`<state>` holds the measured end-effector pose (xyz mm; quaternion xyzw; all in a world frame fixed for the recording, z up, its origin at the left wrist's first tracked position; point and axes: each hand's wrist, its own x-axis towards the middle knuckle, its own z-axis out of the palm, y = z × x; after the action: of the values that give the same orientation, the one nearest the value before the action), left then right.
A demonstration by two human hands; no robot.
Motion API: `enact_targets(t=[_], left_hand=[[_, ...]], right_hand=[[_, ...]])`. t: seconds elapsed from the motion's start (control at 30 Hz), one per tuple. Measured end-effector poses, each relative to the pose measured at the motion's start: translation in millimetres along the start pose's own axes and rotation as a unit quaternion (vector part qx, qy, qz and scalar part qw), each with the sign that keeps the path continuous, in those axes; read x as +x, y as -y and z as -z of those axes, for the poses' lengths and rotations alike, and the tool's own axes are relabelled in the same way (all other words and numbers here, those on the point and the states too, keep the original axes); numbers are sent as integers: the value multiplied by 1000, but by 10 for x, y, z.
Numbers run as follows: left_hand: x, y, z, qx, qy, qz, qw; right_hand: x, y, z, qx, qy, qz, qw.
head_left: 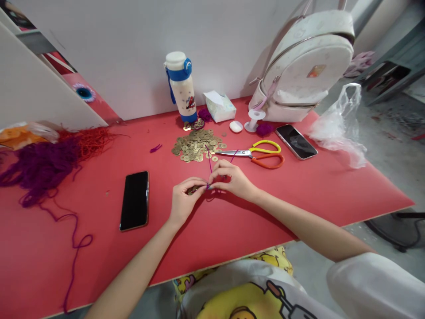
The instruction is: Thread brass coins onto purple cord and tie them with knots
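My left hand is closed, its thumb and fingers pinching a purple cord, with a few brass coins showing inside the grip. Fingertip to fingertip with it, my right hand pinches the same cord close to a small knot. Two cord ends stick up above the hands, and a loop hangs beneath them. Beyond the hands spreads a heap of brass coins with holes. Scissors with one yellow and one red handle lie just past my right hand, blades toward the heap.
A black phone lies left, another phone right. Purple yarn and red shreds are at far left. Along the back stand a bottle, tissue pack, white spool and backpack. A plastic bag sits right.
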<state>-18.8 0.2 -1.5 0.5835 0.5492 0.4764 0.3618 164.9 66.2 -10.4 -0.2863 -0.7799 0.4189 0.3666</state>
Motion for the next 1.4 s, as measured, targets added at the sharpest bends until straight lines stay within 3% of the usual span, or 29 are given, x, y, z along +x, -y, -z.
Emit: enact_targets(t=[0.3, 0.7, 0.87, 0.93, 1.0, 1.07, 1.13, 1.23, 1.4], left_hand=[[14, 7, 12, -34, 21, 14, 999], [31, 65, 6, -55, -21, 34, 998], [32, 52, 4, -48, -8, 33, 998], [30, 48, 6, -38, -5, 31, 999], [31, 48, 9, -33, -7, 30, 999], [32, 49, 11, -34, -8, 29, 999], [33, 50, 10, -35, -6, 30, 999], [28, 49, 2, -32, 2, 37, 999], [16, 45, -10, -20, -10, 43, 999]], right_hand=[[8, 6, 8, 95, 18, -79, 992], [26, 34, -6, 53, 3, -37, 998], [15, 62, -21, 47, 6, -27, 999], [15, 82, -4, 66, 27, -47, 996], [9, 95, 23, 127, 89, -94, 983], [-1, 97, 50, 214, 163, -143, 952], [-9, 90, 74, 297, 197, -170, 919], [3, 80, 114, 401, 151, -177, 886], [96, 66, 233, 483, -38, -152, 861]])
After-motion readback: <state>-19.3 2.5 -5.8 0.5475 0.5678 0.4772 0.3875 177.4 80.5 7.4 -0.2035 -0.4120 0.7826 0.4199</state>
